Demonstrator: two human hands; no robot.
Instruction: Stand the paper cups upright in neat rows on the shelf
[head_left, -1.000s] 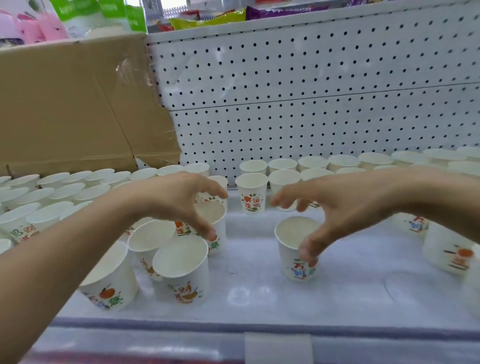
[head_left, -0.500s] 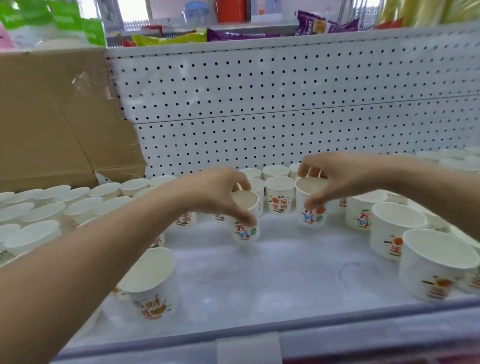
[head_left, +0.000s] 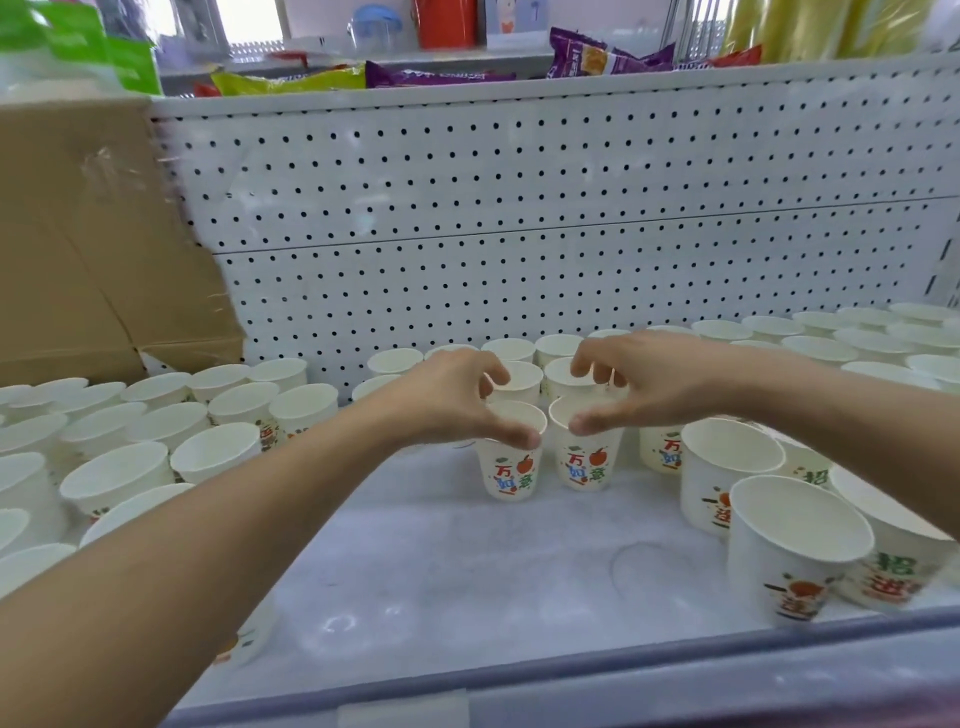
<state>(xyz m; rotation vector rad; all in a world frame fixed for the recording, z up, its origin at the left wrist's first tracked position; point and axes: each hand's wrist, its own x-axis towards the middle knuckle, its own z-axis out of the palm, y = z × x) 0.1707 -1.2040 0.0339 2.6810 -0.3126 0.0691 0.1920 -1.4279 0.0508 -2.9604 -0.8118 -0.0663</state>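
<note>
Two white paper cups with red, blue and green print stand upright side by side in the middle of the white shelf. My left hand grips the rim of the left cup from above, thumb on its near edge. My right hand grips the rim of the right cup the same way. Behind them, more upright cups stand in rows against the pegboard.
Several upright cups crowd the left side of the shelf, and larger-looking ones stand at the front right. A cardboard box sits at the back left. The white pegboard wall closes the back; snack bags lie above it.
Both hands have carried their cups from the shelf's front to the middle and brought them together, side by side in front of the back rows. My view has shifted right.
</note>
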